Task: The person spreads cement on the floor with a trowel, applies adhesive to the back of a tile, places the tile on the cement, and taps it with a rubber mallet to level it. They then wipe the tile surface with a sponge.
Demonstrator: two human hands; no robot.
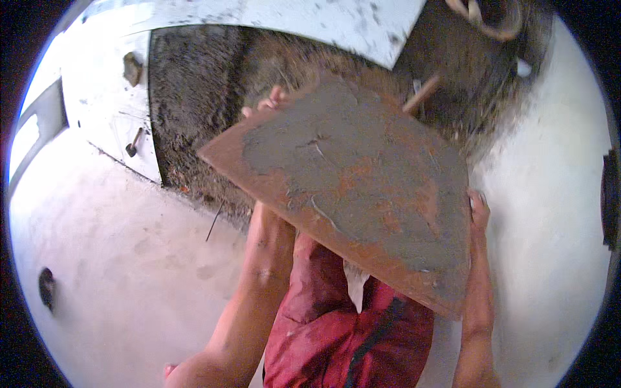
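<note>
Pale floor (149, 265), dark soil patch (194, 90), white board (336, 22) alongside. Left forearm (255, 278) under grey-smeared slab (349, 174), left hand (272, 102) clasping far edge; right hand (479, 210) gripping right edge.

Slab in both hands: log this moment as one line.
slab: brown, smeared grey | left hand: fingers over far-left edge | right hand: at right edge | beyond: dark soil
</note>
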